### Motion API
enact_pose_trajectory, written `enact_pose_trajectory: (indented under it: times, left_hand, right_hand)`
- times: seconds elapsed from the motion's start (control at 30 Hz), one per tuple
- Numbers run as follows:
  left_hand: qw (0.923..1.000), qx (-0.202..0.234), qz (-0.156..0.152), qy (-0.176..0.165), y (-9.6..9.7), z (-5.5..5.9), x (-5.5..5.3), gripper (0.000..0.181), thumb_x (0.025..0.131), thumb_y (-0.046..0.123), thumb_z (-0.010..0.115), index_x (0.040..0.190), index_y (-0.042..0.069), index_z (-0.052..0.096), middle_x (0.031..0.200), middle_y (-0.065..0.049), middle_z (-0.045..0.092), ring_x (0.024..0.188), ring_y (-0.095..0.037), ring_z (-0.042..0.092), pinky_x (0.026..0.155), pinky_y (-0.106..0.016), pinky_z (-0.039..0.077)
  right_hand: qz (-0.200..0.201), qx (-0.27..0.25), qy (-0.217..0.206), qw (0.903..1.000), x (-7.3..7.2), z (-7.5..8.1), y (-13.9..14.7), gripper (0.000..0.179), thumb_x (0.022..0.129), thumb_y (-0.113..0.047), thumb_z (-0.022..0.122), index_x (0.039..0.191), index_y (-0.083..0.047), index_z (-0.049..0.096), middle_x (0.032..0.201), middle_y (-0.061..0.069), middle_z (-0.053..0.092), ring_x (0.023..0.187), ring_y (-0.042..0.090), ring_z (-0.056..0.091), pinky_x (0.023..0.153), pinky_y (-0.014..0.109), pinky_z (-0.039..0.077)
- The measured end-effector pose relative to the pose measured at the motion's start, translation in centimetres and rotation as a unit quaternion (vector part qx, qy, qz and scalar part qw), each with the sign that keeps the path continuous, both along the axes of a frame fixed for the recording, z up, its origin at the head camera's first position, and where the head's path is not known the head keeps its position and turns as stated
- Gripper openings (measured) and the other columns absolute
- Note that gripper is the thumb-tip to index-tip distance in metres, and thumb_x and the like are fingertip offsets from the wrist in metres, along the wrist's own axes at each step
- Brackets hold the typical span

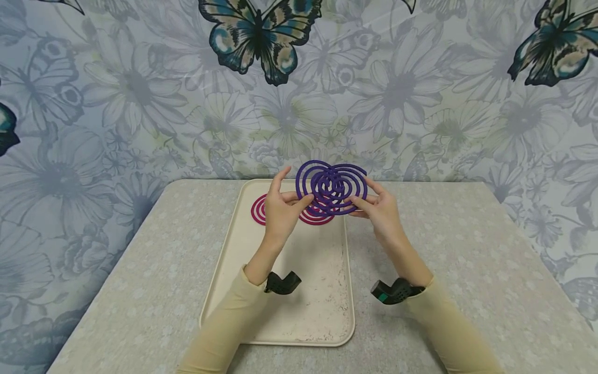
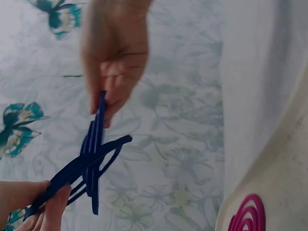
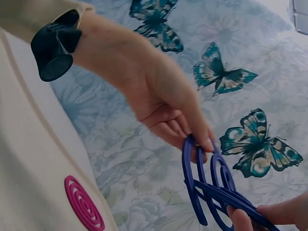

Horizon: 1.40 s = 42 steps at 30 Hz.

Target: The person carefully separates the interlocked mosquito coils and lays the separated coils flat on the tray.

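Two purple spiral mosquito coils are held up above the far end of the tray, interlocked and overlapping in the middle. My left hand pinches the left coil at its outer edge between thumb and fingers, with the index finger raised. The right coil's outer edge is pinched by my right hand. Seen nearly edge-on in the left wrist view, the purple coils cross at an angle. On the tray lie a pink coil, partly hidden by my left hand, and another pink coil, partly behind the purple pair.
A cream rectangular tray with a raised rim and worn marks near its front stands on a table with a pale patterned cover. Behind the table hangs a floral backdrop with butterflies. Black cameras sit on both wrists.
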<state>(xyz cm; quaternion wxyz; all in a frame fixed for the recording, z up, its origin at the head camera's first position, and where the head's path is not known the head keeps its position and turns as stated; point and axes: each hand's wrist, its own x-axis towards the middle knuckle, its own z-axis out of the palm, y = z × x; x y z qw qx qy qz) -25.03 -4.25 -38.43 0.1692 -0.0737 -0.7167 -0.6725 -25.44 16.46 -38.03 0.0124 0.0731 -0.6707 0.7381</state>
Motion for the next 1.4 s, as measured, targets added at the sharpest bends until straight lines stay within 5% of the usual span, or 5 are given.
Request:
enact_pose_trajectory:
  times: [0.17,0.53,1.07,1.3,1.4]
  left_hand:
    - [0.9972,0.057,-0.028,-0.04,-0.6,0.7,-0.2,0.075,0.079,-0.001,0.073,0.143,0.02,0.041,0.075,-0.012,0.074,0.064,-0.006,0.069,0.071,-0.021,0.057]
    - [0.996,0.057,-0.055,-0.04,-0.9,1.2,-0.4,0.077,0.08,-0.003,0.072,0.145,0.018,0.038,0.058,0.014,0.067,0.059,-0.005,0.067,0.069,-0.021,0.057]
    - [0.9952,0.029,-0.082,-0.047,-0.3,1.5,0.4,0.071,0.078,0.005,0.076,0.14,0.021,0.045,0.079,0.0,0.072,0.069,-0.008,0.068,0.076,-0.021,0.055]
    - [0.9908,-0.026,-0.132,-0.017,0.0,1.3,0.5,0.067,0.081,0.012,0.075,0.141,0.02,0.044,0.095,-0.016,0.073,0.08,-0.011,0.072,0.078,-0.025,0.057]
    - [0.9932,0.006,-0.116,-0.005,-0.1,1.3,0.4,0.052,0.086,0.012,0.071,0.134,0.015,0.052,0.1,-0.019,0.072,0.089,-0.017,0.072,0.084,-0.028,0.057]
  right_hand:
    - [0.03,-0.006,-0.029,0.9991,0.0,0.8,0.6,0.064,0.093,-0.002,0.056,0.149,0.0,0.025,0.077,-0.011,0.073,0.071,0.005,0.071,0.067,0.021,0.058]
    - [0.047,0.009,-0.037,0.9982,0.1,1.5,1.3,0.067,0.094,-0.001,0.055,0.15,0.002,0.018,0.074,-0.011,0.073,0.067,0.005,0.071,0.066,0.02,0.058]
    - [0.015,-0.001,0.02,0.9997,0.7,1.4,0.5,0.059,0.091,-0.001,0.059,0.145,0.001,0.034,0.086,-0.012,0.072,0.075,0.004,0.071,0.064,0.024,0.059]
    - [0.006,0.029,0.028,0.9992,0.7,0.9,0.0,0.056,0.091,-0.001,0.06,0.143,0.0,0.038,0.112,0.019,0.068,0.079,0.005,0.071,0.064,0.025,0.059]
    - [0.006,0.008,0.018,0.9998,0.7,0.9,0.0,0.056,0.091,0.0,0.059,0.143,0.0,0.038,0.1,0.006,0.073,0.076,0.005,0.07,0.063,0.025,0.059]
